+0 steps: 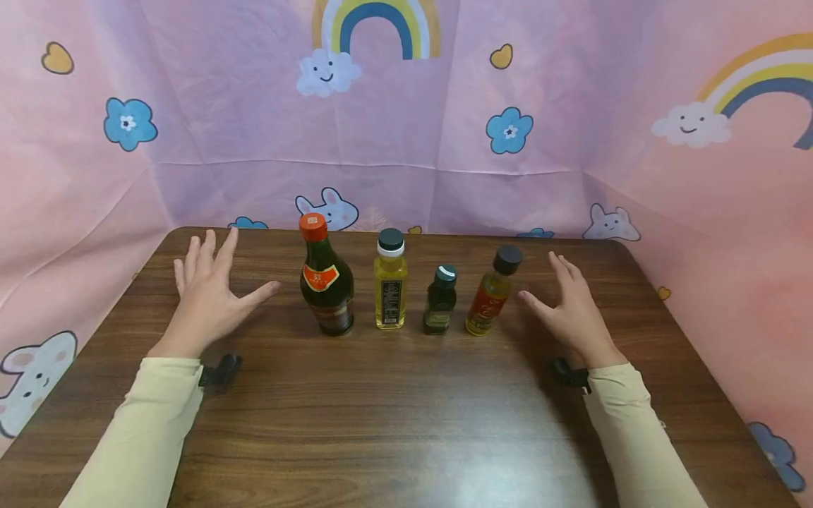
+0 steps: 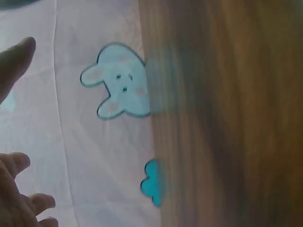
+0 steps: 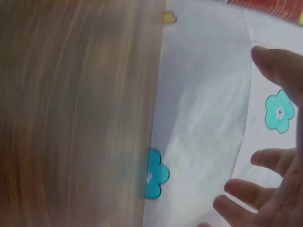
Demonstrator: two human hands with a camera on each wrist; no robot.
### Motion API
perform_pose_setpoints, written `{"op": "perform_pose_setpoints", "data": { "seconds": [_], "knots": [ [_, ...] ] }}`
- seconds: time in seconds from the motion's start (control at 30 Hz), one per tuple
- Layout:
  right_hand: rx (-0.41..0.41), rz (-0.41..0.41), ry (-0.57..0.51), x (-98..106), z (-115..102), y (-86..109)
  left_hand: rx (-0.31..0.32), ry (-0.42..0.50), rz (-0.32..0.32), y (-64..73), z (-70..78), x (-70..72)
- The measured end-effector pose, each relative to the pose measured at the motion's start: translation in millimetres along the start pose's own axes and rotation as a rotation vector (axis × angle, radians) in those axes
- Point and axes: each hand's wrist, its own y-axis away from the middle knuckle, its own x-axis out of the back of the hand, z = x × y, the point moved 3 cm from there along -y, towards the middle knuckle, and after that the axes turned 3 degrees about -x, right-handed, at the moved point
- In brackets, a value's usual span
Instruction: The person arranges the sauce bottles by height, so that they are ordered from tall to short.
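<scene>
Spread fingers and an outstretched thumb mark my left hand [image 1: 212,296], which holds nothing and is nearest to a dark green bottle [image 1: 329,289] with a red cap. On the other side, my right hand [image 1: 574,310] is likewise empty, its thumb tip close beside a small bottle with a red label [image 1: 488,303] and a black cap. Between those two stand a clear bottle of yellow oil [image 1: 390,296] with a dark green cap and a short dark bottle [image 1: 440,303]. In the right wrist view, part of the red label [image 3: 270,6] shows at the top edge.
All the bottles stand in a row on a brown wooden table [image 1: 356,423]. A pink and purple cloth [image 1: 241,106] printed with rainbows, flowers and rabbits hangs behind the table and along both sides. A black wrist strap mount [image 1: 222,370] sits on the left wrist.
</scene>
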Motion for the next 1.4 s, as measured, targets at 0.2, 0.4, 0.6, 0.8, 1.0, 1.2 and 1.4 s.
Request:
{"op": "perform_pose_setpoints", "data": {
  "seconds": [0.2, 0.4, 0.6, 0.8, 1.0, 1.2, 1.4],
  "knots": [
    [0.096, -0.080, -0.157, -4.3, -15.9, 5.4, 0.001, 0.154, -0.053, 6.3, 1.4, -5.2],
    [0.088, -0.119, -0.386, -5.2, -34.5, 13.9, 0.003, 0.283, -0.092, 8.7, 13.4, -0.5],
    [0.036, -0.104, -0.541, -13.9, -49.0, 13.8, -0.052, 0.412, -0.122, 12.0, 33.6, -7.4],
    [0.046, 0.006, -0.562, -18.6, -61.2, 11.2, -0.076, 0.570, -0.127, 16.1, 51.1, -21.2],
    [0.053, 0.096, -0.528, -22.2, -64.8, 10.9, -0.071, 0.601, -0.140, 17.7, 61.6, -34.2],
    [0.023, 0.138, -0.459, -23.4, -63.9, 12.3, -0.035, 0.609, -0.165, 18.5, 70.4, -44.9],
    [0.027, 0.135, -0.487, -26.6, -65.1, 11.1, -0.015, 0.571, -0.157, 17.6, 73.6, -50.9]
  ]
}}
